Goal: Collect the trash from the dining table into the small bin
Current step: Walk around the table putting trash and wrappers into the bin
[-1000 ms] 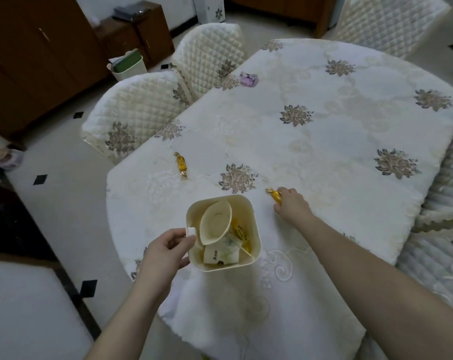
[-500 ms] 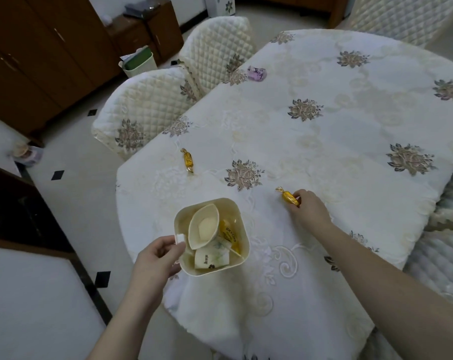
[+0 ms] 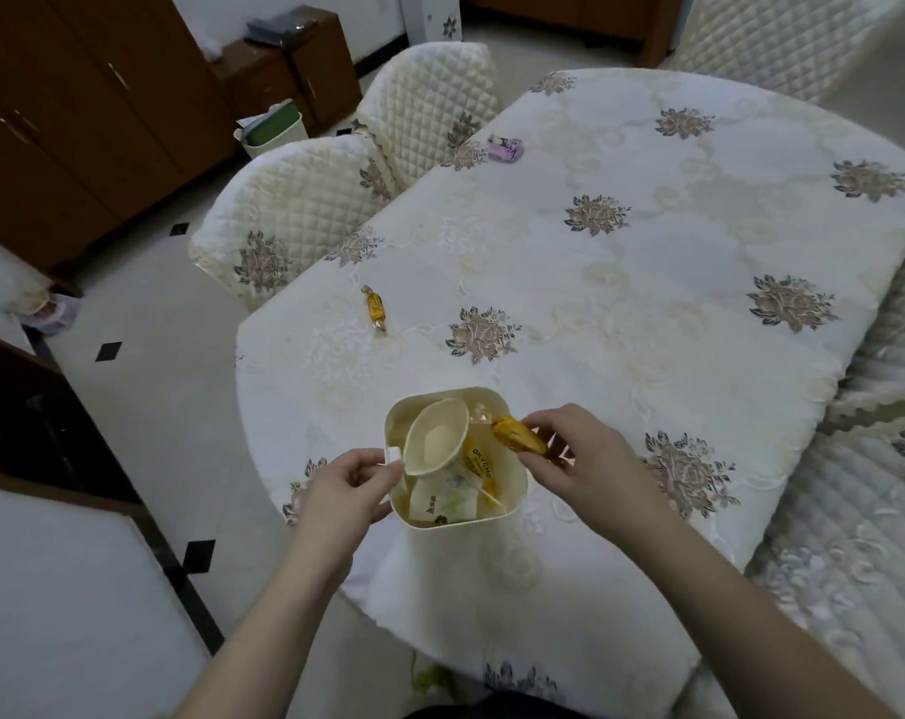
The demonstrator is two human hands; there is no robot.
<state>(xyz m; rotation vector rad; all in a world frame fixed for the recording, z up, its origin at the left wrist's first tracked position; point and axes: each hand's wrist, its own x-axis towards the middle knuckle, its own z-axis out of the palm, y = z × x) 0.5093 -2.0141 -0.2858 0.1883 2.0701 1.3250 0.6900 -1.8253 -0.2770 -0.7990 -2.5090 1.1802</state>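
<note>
1. Over the bin (image 3: pixel 458 516), the right hand (image 3: pixel 590 459) now pinches a gold candy (image 3: pixel 518 434) at the rim; half a second ago that hand held it down on the table (image 3: pixel 647 282), off to the bin's right.
2. The left hand (image 3: pixel 346 490) still grips the bin by a small tab on its left side, holding it at the table's near edge.
3. The candy is a gold foil wrapper with twisted ends, held between thumb and fingers just above the opening.
4. The bin is cream, square-mouthed, with a tilted swing lid (image 3: pixel 435 443) and paper wrappers inside.
5. On the floral cloth lie a second candy (image 3: pixel 375 307) toward the left edge and a purple wrapper (image 3: pixel 505 146) farther back.
6. Quilted chairs (image 3: pixel 295 220) stand along the table; a green-topped pail (image 3: pixel 273 128) sits by dark wood cabinets (image 3: pixel 77 111) on a pale tiled floor.
</note>
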